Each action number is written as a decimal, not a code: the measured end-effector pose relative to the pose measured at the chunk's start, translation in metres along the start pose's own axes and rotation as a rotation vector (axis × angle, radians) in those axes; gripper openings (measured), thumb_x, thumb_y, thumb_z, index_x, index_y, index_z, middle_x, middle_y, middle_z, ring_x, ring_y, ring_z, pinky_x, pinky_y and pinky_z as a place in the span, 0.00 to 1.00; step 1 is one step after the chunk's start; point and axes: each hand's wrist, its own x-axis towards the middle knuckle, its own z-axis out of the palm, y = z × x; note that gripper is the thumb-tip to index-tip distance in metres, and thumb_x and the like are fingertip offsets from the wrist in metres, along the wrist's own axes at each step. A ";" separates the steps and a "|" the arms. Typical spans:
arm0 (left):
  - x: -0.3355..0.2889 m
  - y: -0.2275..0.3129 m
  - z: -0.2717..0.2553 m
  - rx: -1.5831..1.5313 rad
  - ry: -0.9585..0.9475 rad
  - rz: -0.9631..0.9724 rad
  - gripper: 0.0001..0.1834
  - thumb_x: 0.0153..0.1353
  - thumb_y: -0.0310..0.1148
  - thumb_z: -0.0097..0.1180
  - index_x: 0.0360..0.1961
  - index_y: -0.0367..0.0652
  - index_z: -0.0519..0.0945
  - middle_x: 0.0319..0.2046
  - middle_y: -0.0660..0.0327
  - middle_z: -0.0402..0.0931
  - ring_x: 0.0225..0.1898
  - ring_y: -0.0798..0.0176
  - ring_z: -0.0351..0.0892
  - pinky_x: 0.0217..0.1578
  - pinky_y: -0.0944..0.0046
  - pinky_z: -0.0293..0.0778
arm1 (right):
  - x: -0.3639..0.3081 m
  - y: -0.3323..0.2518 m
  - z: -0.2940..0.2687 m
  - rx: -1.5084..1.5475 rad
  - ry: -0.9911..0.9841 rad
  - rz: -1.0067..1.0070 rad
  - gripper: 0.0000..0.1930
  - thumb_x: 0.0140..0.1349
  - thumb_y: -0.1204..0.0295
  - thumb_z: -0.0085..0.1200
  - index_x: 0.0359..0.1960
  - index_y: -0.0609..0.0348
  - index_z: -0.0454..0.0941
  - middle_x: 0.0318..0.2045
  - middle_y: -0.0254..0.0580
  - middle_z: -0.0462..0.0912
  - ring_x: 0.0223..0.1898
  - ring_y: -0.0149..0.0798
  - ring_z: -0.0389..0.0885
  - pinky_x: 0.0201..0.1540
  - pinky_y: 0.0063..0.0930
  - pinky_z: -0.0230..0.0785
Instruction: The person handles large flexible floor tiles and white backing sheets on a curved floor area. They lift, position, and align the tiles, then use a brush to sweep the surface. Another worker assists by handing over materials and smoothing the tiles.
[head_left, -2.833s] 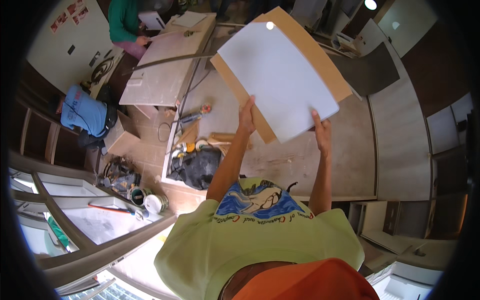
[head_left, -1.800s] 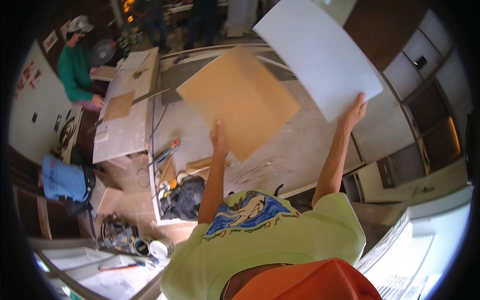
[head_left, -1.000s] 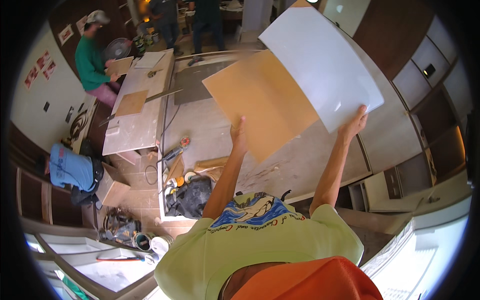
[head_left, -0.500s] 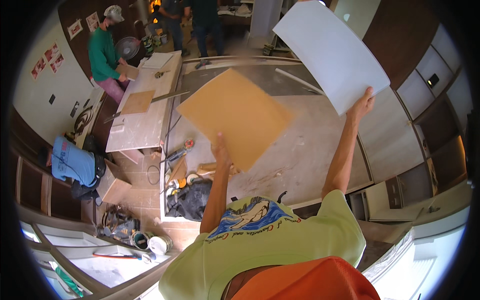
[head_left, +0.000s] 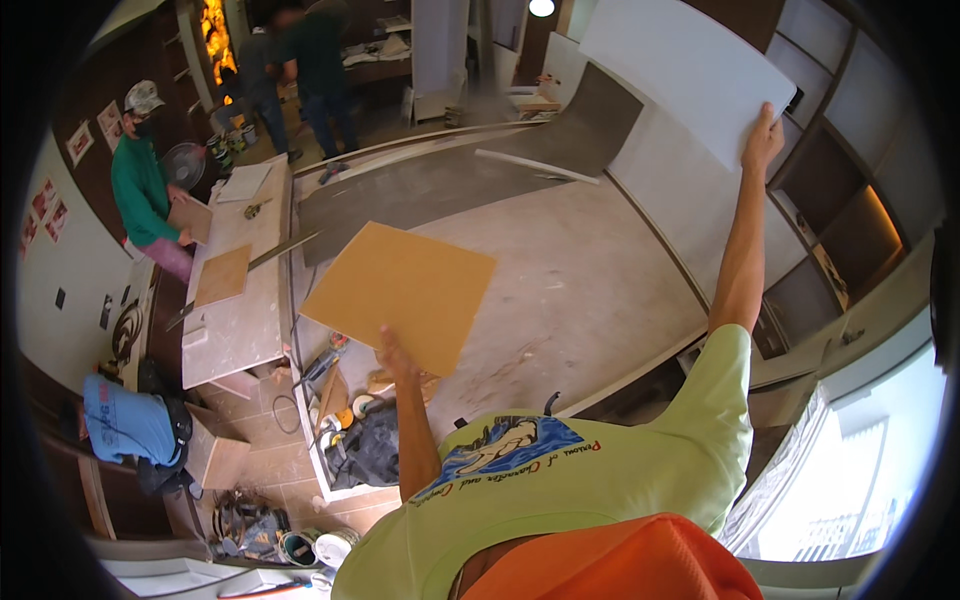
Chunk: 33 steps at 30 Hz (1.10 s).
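Observation:
My left hand [head_left: 397, 357] grips a tan square board [head_left: 410, 285] by its near edge, with the fingers mostly hidden under it. The board is held out above the large dusty work surface [head_left: 570, 300]. Up at the right, my right hand [head_left: 763, 140] is closed on the near right edge of a white sheet [head_left: 685, 75], which looks curved through the lens. That arm is stretched far out. A grey-brown sheet [head_left: 420, 190] lies across the far part of the work surface, and a pale strip [head_left: 535, 166] rests on it.
A grinder [head_left: 322, 362] and a black bag [head_left: 365, 450] lie at the near left corner. Along the left stands a bench [head_left: 240, 335] with another tan board [head_left: 222, 275]; a person in green [head_left: 140, 190] works there. A person in blue [head_left: 130, 415] bends low nearby. Shelves [head_left: 850, 200] line the right.
The view has turned to the right. My right hand has carried the white sheet farther right and outward. My left hand still holds the tan board, now nearer the left side and turned somewhat.

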 end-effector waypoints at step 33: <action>-0.012 -0.046 0.014 0.168 0.008 -0.203 0.23 0.63 0.41 0.53 0.53 0.35 0.70 0.44 0.59 0.75 0.40 0.61 0.77 0.39 0.63 0.77 | 0.085 0.001 -0.190 -0.189 0.160 0.004 0.23 0.63 0.53 0.51 0.36 0.65 0.80 0.25 0.27 0.74 0.28 0.22 0.66 0.31 0.19 0.61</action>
